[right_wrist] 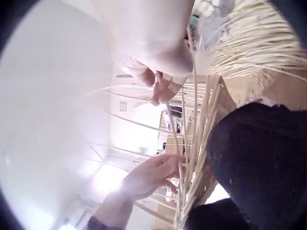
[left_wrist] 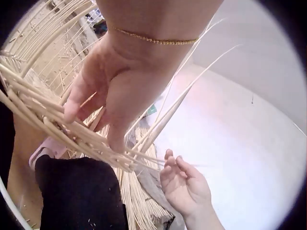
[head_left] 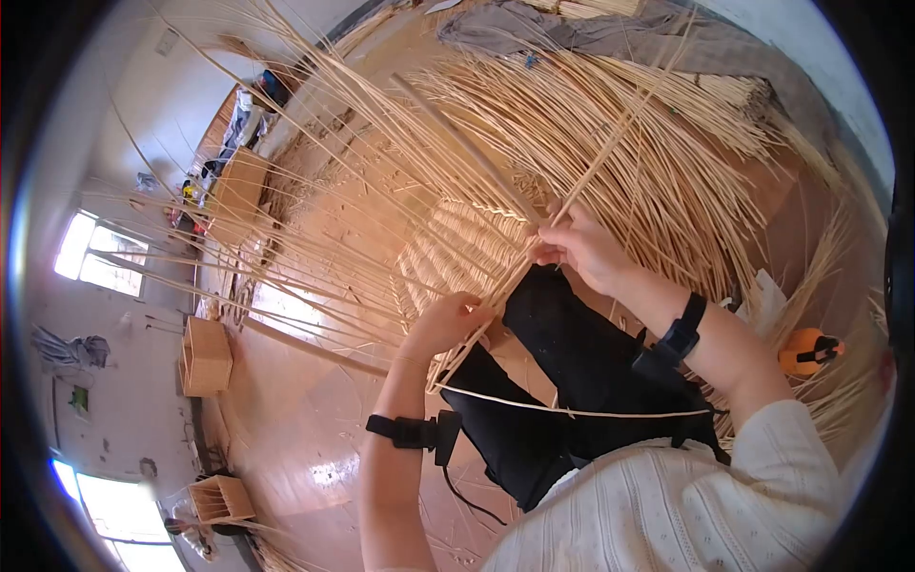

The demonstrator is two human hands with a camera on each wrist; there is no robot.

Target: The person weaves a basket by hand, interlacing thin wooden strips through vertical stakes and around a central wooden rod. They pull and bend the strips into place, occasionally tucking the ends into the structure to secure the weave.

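A half-woven wicker basket [head_left: 464, 255] lies against my knees, with long pale upright rods [head_left: 315, 238] fanning out to the left. My left hand [head_left: 474, 310] grips the basket's woven edge, fingers curled over the rods [left_wrist: 72, 108]. My right hand [head_left: 551, 246] is at the basket's upper right corner and pinches a thin willow rod [head_left: 610, 153] that runs up and away. In the right wrist view the right hand's fingertips [right_wrist: 160, 93] close on that rod above the left hand [right_wrist: 153, 175]. A loose rod [head_left: 572, 412] lies across my lap.
Loose willow rods [head_left: 686, 181] cover the floor to the right, under a grey cloth [head_left: 572, 33]. Two wooden boxes [head_left: 205, 355] [head_left: 221, 498] stand at the left by the wall. An orange and black object [head_left: 808, 351] sits at the right. My black trousers [head_left: 562, 362] fill the foreground.
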